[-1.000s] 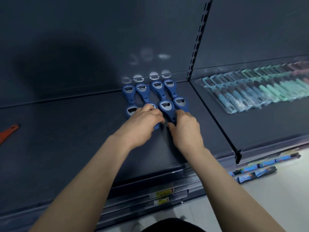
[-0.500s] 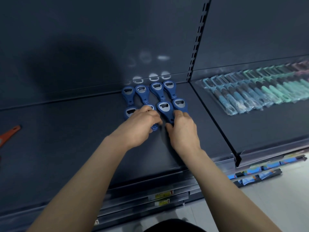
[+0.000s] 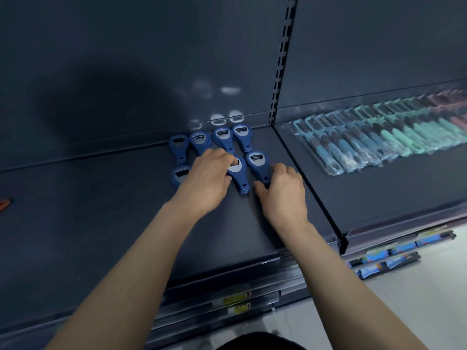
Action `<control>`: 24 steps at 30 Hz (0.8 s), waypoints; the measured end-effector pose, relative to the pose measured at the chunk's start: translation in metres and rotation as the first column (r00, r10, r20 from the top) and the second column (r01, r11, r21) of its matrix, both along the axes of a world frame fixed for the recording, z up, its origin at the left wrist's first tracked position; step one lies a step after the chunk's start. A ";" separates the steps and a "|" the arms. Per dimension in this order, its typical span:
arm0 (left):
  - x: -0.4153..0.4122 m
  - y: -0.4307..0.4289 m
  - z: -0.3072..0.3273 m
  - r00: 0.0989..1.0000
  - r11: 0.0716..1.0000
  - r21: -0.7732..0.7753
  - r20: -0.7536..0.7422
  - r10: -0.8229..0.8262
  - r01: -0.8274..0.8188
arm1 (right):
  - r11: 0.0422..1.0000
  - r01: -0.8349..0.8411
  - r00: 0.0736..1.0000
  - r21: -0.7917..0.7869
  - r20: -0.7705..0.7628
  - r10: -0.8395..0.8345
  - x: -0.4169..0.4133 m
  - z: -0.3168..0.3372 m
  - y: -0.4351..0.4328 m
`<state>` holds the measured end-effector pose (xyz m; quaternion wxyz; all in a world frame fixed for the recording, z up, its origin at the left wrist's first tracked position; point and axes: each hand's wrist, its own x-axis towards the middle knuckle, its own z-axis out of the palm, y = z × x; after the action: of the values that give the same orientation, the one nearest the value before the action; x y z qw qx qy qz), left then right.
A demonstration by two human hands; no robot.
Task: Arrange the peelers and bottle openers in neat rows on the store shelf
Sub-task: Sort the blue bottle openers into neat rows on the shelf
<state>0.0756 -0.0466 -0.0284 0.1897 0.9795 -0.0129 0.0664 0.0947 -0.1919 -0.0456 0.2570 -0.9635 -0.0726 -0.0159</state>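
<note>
Blue bottle openers lie in two rows on the dark shelf (image 3: 101, 210). The back row (image 3: 222, 140) holds several, heads toward the back wall. In the front row, one opener (image 3: 180, 176) lies at the left, another (image 3: 238, 176) in the middle, and a third (image 3: 257, 164) at the right. My left hand (image 3: 206, 181) covers a front-row opener, its curled fingertips on the middle opener's head. My right hand (image 3: 280, 195) pinches the handle end of the right-hand opener. Packaged peelers (image 3: 379, 140) lie in a row on the neighbouring shelf.
A slotted upright post (image 3: 281, 72) and a shelf divider (image 3: 318, 198) separate the two bays. An orange item (image 3: 3, 204) pokes in at the far left edge. Price tags (image 3: 235, 298) sit on the shelf's front rail. Blue packets (image 3: 384, 258) lie on a lower shelf at the right.
My right hand has slid right, off the middle front opener onto the handle of the rightmost one. My left hand has stayed over the front row.
</note>
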 end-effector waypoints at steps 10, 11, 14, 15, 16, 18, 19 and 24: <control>-0.007 -0.002 0.000 0.999 0.998 -0.052 0.044 0.032 -0.030 | 0.999 -0.043 0.998 -0.022 0.034 0.044 0.004 -0.005 0.000; -0.007 -0.002 0.000 0.998 0.998 -0.054 0.043 0.037 -0.035 | 0.999 -0.046 0.998 -0.020 0.037 0.046 0.004 -0.005 0.000; -0.008 -0.003 0.000 0.998 0.997 -0.067 0.032 0.045 -0.043 | 0.998 -0.057 0.997 -0.021 0.042 0.058 0.005 -0.007 -0.001; -0.008 -0.004 -0.001 0.999 0.997 -0.071 0.028 0.043 -0.041 | 0.998 -0.060 0.997 -0.022 0.042 0.061 0.005 -0.007 -0.001; -0.007 -0.005 -0.001 0.999 0.997 -0.074 0.024 0.041 -0.039 | 0.998 -0.062 0.997 -0.022 0.039 0.063 0.006 -0.008 -0.001; -0.005 -0.006 -0.001 0.999 0.996 -0.079 0.026 0.041 -0.039 | 0.998 -0.069 0.997 -0.015 0.032 0.070 0.005 -0.008 -0.003; -0.003 -0.007 0.000 0.998 0.996 -0.085 0.034 0.045 -0.042 | 0.998 -0.070 0.997 -0.006 0.034 0.070 0.004 -0.007 -0.004; 0.012 -0.012 0.003 0.995 0.981 -0.178 0.051 0.087 -0.076 | 0.995 -0.069 0.990 0.074 0.132 0.059 0.019 0.006 -0.012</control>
<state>0.0881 -0.0585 -0.0250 0.2718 0.9563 0.0276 0.1038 0.1138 -0.2042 -0.0397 0.2899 -0.9468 -0.1193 -0.0730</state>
